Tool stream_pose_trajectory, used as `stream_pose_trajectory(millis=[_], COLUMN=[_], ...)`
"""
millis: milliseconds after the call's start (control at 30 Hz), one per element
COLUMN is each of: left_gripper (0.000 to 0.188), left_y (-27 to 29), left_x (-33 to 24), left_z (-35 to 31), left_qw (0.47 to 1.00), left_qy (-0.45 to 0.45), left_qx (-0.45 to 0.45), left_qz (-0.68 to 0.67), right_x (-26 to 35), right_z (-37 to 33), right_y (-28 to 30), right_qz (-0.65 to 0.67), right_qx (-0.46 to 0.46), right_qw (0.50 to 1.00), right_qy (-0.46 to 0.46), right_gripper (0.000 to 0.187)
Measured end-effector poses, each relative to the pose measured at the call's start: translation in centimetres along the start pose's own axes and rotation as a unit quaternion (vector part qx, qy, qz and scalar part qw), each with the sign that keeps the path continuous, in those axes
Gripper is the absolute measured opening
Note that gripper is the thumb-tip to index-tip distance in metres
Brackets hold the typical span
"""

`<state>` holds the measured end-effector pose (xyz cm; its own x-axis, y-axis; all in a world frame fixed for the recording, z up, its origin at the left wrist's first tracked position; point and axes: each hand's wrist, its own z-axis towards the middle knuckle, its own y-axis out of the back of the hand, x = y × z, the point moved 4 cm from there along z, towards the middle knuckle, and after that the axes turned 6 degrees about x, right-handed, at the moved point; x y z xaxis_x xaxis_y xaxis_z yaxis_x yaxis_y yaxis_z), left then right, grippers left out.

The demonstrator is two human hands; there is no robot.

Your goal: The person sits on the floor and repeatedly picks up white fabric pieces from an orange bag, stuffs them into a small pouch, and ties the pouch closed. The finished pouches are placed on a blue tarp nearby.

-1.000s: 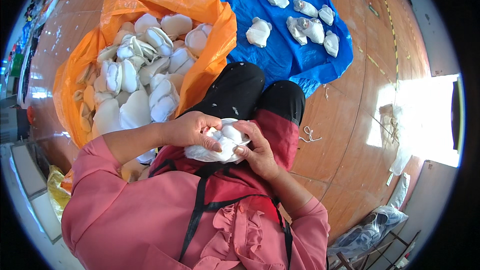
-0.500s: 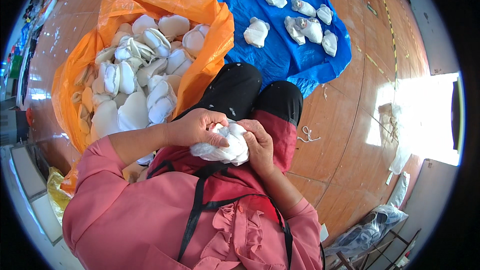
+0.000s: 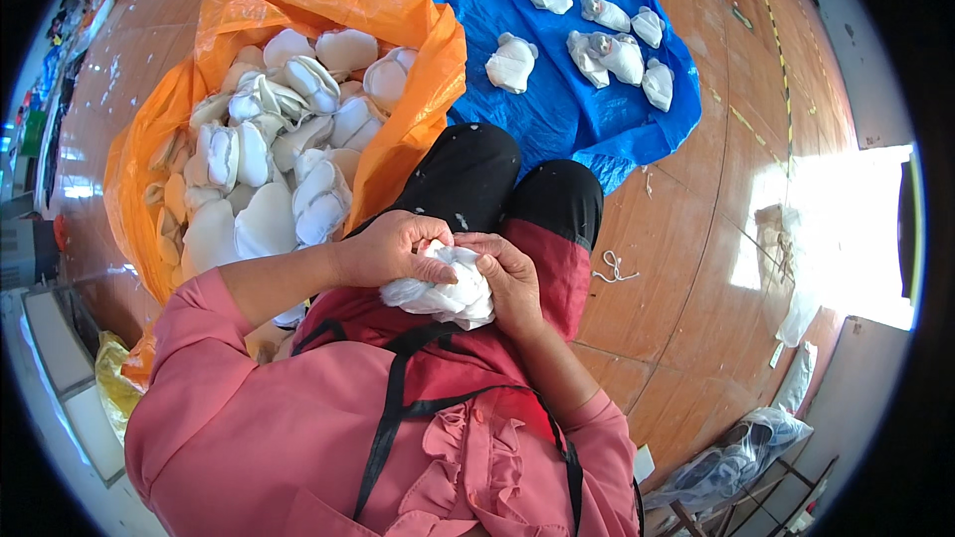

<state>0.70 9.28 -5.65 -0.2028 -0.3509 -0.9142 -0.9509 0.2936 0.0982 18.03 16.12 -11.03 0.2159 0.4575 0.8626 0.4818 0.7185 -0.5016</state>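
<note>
Over my lap I hold a soft white padded bundle (image 3: pixel 460 306), with fluffy whitish material showing at its left side. My left hand (image 3: pixel 400 245) grips its upper left, thumb pressed on top and fingers bent. At its upper right my right hand (image 3: pixel 510 283) is closed on it, the thumb near the bent forefinger. The two hands' fingertips almost meet at the bundle's far edge, and what they pinch there is partly hidden.
To my left stands an open orange bag (image 3: pixel 423 104) full of white and cream pads (image 3: pixel 267 222). Ahead, a blue sheet (image 3: pixel 537 124) bears several white bundles (image 3: pixel 512 63). A white string (image 3: pixel 617 267) lies on the tiled floor; plastic-wrapped things (image 3: pixel 731 457) lie at lower right.
My right hand has shifted slightly left, its fingers nearer to my left fingertips. The thumbs have moved a little on the bundle, which stays over my lap.
</note>
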Motion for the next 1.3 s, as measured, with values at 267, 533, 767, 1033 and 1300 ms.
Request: stream_pose_trajectory(millis=[267,533,767,1033,1300], left_gripper=[0.042,0.044,0.037,0.035,0.018], left_y=[-1.4,-4.4,-4.6,-0.7,0.9], left_x=[-2.1,-5.6,-8.1,-7.0,-5.0], left_z=[-0.1,-0.5,-1.3,-1.7,-2.8], left_qw=[0.974,0.865,0.813,0.794,0.725], left_qy=[-0.113,-0.367,-0.401,-0.267,-0.388], left_qx=[-0.076,-0.048,0.032,0.075,0.07], left_qz=[0.183,0.338,0.421,0.54,0.565], right_x=[-0.2,-1.5,-1.2,0.4,5.6], right_z=[-0.3,-1.0,-1.9,-1.5,1.8], right_y=[0.5,1.5,1.4,1.9,-1.5], right_qz=[0.055,0.145,0.137,-0.167,-0.323], right_qx=[-0.09,-0.076,-0.102,-0.039,0.237], right_qw=[0.993,0.984,0.985,0.983,0.916], right_qy=[-0.061,-0.066,-0.026,0.064,0.02], right_gripper=[0.022,0.019,0.019,0.018,0.043])
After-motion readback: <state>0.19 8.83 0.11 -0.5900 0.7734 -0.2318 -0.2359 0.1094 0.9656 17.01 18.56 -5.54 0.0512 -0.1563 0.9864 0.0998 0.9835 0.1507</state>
